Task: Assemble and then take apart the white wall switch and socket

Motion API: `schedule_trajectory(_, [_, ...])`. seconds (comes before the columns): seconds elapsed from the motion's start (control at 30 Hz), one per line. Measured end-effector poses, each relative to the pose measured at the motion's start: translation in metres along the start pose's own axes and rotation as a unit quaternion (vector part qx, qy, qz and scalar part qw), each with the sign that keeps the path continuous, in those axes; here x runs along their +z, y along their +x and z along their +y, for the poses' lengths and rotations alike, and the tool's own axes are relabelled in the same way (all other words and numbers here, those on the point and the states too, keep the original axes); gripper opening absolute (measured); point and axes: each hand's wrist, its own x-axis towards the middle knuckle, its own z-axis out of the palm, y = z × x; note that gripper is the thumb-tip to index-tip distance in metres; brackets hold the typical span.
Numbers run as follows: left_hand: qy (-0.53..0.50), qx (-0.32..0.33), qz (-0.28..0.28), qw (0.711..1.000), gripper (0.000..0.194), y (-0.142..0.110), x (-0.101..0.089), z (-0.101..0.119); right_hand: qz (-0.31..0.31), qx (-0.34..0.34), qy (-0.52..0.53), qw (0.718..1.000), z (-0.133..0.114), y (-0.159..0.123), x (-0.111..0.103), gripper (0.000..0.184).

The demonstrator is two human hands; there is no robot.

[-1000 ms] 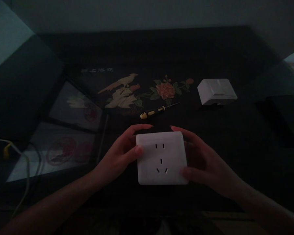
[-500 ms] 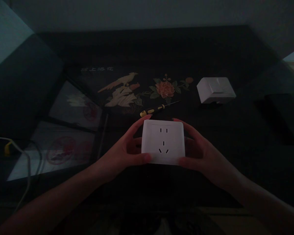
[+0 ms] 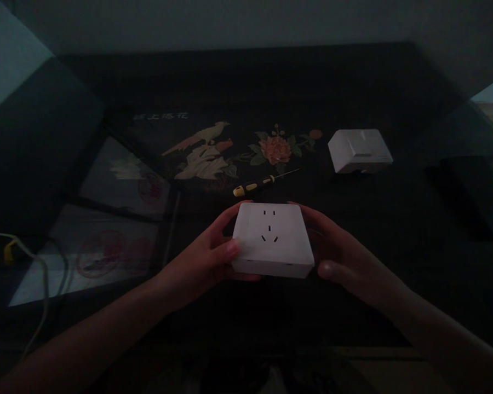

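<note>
The white wall socket (image 3: 271, 241) is held above the near part of a dark, glossy table (image 3: 394, 224), its slotted face turned up and its near side wall showing. The left hand (image 3: 207, 256) grasps its left side, thumb pressed on the edge of the face and a finger passing underneath. The right hand (image 3: 347, 254) curves along the socket's right side; its thumb stands clear of the plastic, a fingertip reaches the far edge, and whether the hidden fingers grip I cannot tell.

Just beyond the socket lies a screwdriver (image 3: 252, 187) with a black and yellow handle, its shaft pointing away to the right. Past that, the tabletop carries a coloured picture: a bird (image 3: 207, 135), a pink flower (image 3: 276, 150) with leaves, and a few pale characters (image 3: 161, 116). A second white box (image 3: 359, 152) stands beyond the socket to the right.

Well to the socket's left, pale panels with round red marks (image 3: 102, 253) show on the surface (they look like a reflection), and farther out hangs a white cable (image 3: 46, 284). The room is dim, with a grey wall (image 3: 230, 24) behind the table, across from the socket.
</note>
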Motion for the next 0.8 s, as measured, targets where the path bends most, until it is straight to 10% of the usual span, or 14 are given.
schedule_trajectory(0.8, [0.004, 0.013, -0.003, 1.0, 0.069, 0.0019, 0.003, 0.0008, 0.02, -0.034, 0.009, 0.999, -0.0024, -0.0019, 0.006, 0.09])
